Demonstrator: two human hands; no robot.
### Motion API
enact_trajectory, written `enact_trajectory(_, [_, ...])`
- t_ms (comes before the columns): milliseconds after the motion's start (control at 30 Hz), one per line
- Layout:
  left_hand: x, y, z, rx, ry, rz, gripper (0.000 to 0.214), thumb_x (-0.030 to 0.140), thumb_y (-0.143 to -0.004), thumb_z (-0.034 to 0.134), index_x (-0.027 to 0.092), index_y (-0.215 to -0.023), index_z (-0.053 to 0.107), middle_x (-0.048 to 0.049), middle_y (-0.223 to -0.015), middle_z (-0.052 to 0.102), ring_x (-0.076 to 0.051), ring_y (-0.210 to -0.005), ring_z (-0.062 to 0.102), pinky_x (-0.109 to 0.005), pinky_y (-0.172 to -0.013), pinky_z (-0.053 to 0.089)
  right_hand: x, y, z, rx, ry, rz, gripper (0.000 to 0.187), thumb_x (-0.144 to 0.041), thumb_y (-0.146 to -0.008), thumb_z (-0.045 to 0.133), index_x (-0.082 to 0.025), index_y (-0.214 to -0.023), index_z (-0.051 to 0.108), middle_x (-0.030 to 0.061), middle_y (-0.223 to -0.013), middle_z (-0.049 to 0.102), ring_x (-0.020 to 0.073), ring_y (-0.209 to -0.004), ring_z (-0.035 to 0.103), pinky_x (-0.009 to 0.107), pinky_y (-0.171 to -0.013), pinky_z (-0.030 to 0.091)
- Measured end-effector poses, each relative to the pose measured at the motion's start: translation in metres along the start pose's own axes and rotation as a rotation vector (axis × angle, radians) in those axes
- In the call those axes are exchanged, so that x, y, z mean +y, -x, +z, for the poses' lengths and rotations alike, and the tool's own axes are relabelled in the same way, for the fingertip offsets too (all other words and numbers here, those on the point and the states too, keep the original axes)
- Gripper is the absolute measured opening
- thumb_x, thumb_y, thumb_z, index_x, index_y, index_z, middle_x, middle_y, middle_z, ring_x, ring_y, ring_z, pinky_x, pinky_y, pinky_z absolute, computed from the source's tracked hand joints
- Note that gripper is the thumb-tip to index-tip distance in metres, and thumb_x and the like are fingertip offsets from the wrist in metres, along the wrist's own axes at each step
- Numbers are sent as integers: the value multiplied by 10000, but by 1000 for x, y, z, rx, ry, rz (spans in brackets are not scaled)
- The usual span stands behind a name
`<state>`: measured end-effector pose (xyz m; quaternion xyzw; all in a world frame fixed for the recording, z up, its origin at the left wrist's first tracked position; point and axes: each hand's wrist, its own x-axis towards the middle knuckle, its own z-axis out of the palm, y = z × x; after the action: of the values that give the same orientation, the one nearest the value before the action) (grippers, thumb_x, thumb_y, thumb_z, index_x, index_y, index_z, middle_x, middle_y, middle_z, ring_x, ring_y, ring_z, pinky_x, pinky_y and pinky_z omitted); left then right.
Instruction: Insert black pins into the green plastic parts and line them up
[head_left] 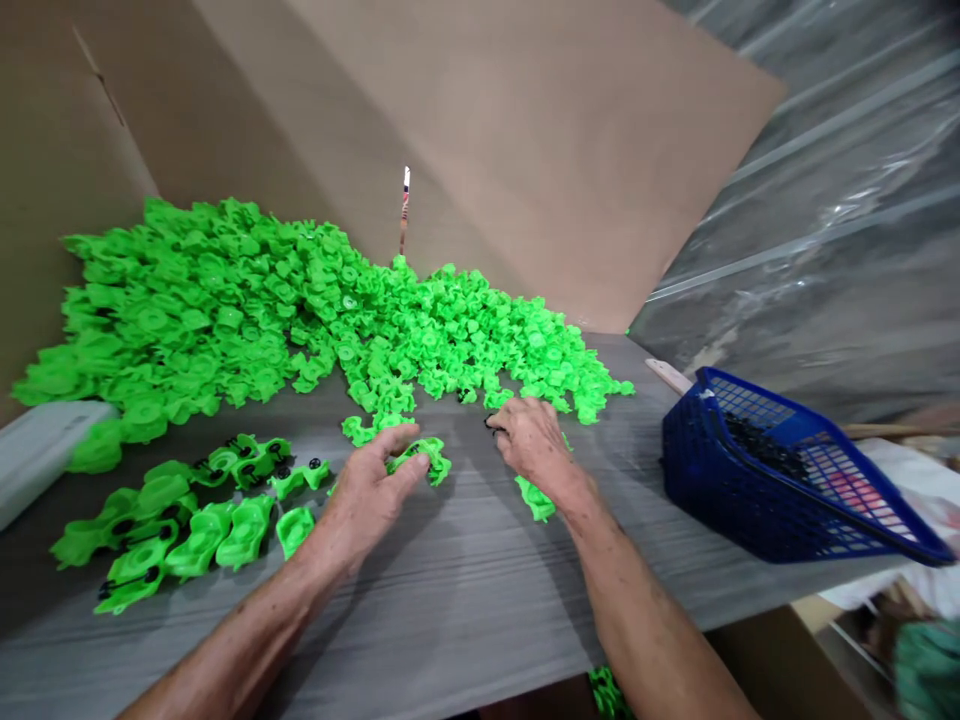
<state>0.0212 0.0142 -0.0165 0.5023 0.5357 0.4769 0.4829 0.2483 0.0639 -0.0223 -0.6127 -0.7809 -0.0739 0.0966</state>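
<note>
From the head cam: L hand curled narrow, fingers over a neon-green moulded plastic part on the grey wood-grain tabletop. R hand bunched narrow too, fingertips on a small black piece at the edge of a big heap of neon-green plastic parts, w/ a loose green part just below the palm. Bottom left, neat group of green parts w/ black bits, apart from the heap. Right of the hands, a tilted dark-blue plastic mesh basket holds black pieces. Behind, a tall brown cardboard sheet; far right, clear plastic sheeting.
</note>
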Motion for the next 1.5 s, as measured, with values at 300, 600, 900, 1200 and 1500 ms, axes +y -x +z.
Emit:
enact_trajectory(300, [1,0,-1,-8,155,-60,354,312,-536,792,155,-803,619,37,-648,578,-91,-569,459,-232,-552,351,-9,-9,7,-98,170,69,227,-252,-893,524,-218,-1001,720,125,-1026,661,299,-1039,480,421,-862,268])
enact_trajectory(600, [8,2,-1,-91,333,-126,485,261,-530,829,131,-968,669,27,-690,643,-93,-631,532,-220,-604,415,-14,-13,4,-204,142,-54,215,-89,-842,513,-169,-807,710,110,-919,694,238,-935,545,365,-819,275])
enact_trajectory(900, [2,-2,-3,-93,323,-107,445,425,-604,819,139,-905,660,27,-667,606,-67,-544,481,-190,-499,389,-8,-4,8,3,-219,-185,214,-82,-835,532,-190,-773,706,58,-830,659,184,-842,569,300,-779,368])
enact_trajectory(1200, [15,5,-1,-191,397,-280,296,398,-806,650,191,-1013,609,-12,-721,639,-142,-538,615,-223,-436,448,-32,9,-12,226,-1086,-104,76,-208,-786,621,-184,-822,683,0,-725,674,126,-664,603,257,-648,477])
enact_trajectory(1500, [8,4,-2,-231,375,-301,422,558,-779,622,145,-868,614,-41,-636,649,-98,-419,506,-167,-329,300,-65,19,-17,268,-1257,-366,64,-173,-831,635,-190,-832,697,30,-809,684,143,-761,641,280,-710,514])
